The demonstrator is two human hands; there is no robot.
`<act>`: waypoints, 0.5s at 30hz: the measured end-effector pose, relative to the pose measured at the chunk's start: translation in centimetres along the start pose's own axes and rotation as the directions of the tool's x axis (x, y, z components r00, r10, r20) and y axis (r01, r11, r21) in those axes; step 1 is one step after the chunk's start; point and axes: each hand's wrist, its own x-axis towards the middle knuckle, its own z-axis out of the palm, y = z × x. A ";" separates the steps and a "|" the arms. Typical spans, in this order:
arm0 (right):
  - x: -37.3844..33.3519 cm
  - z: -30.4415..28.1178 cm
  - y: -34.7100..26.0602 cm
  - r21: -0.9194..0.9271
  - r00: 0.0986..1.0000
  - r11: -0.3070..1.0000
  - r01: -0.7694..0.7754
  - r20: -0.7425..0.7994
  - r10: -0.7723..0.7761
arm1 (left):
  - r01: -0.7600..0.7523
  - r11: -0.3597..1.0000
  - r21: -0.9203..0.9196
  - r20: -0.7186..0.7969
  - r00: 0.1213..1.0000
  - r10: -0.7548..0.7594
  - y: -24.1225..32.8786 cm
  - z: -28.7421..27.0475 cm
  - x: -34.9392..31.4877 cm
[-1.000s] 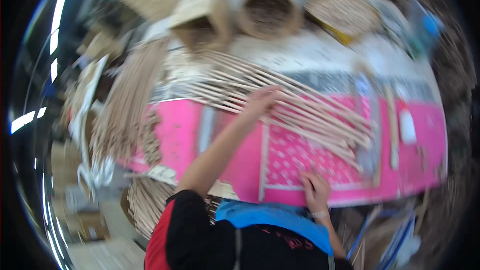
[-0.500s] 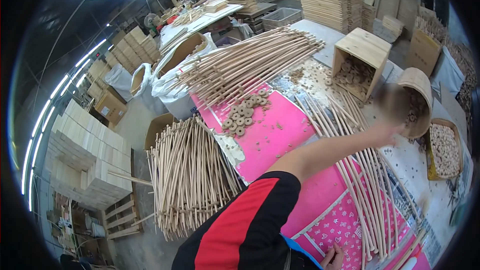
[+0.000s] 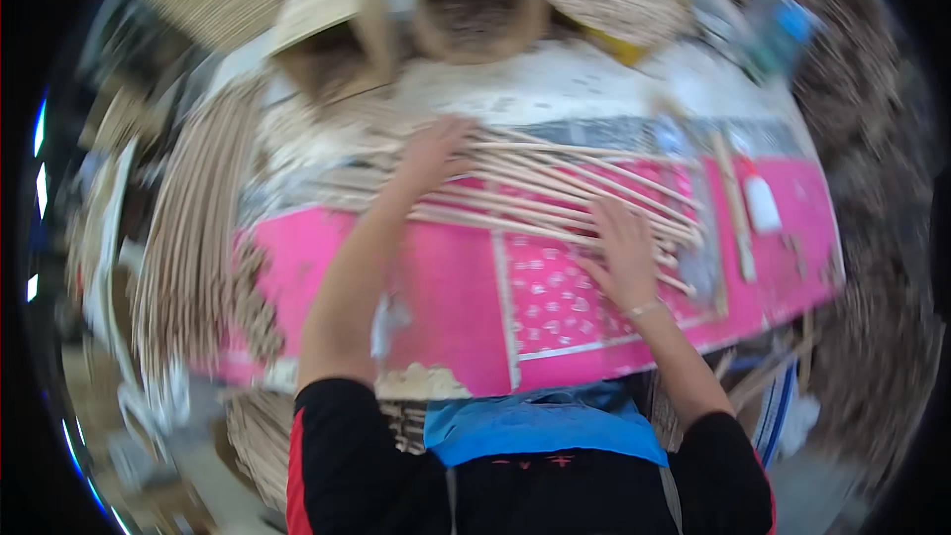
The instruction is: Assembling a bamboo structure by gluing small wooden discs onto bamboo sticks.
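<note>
A loose bundle of pale wooden sticks (image 3: 540,183) lies crosswise on the pink-covered table. Over the bundle's left part rests my left hand (image 3: 436,152), its fingers too blurred to read. My right hand (image 3: 624,250) lies on the sticks near their right ends, with fingers outstretched and a thin band at the wrist. Several of these right ends look knobbed. Small ring-shaped wooden pieces (image 3: 258,307) are heaped at the table's left side, beside a larger stack of sticks (image 3: 193,228).
Along the far edge stand a wooden box (image 3: 332,30), a round wooden bucket (image 3: 475,15) and a tray of small pale pieces (image 3: 622,5). To the right lie a white bottle with a red top (image 3: 761,200) and a wooden strip (image 3: 733,208). The view is smeared by motion.
The view has swung right to face the table. My left hand has come back from the round bucket onto the sticks; my right hand has moved from the table's near edge onto them.
</note>
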 end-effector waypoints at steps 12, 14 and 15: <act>0.5 -1.3 4.1 0.042 0.996 0.996 0.082 -0.050 -0.080 | -0.107 0.982 0.155 0.186 0.979 0.077 2.3 -1.9 4.7; 1.2 -1.2 4.2 -0.029 0.996 0.997 0.074 -0.050 -0.076 | -0.110 0.989 0.094 0.258 0.963 0.082 1.9 -3.2 4.9; 1.4 -0.9 4.9 -0.034 0.995 0.997 0.071 -0.064 -0.073 | -0.159 0.982 0.101 0.239 0.962 0.131 2.1 -3.5 4.9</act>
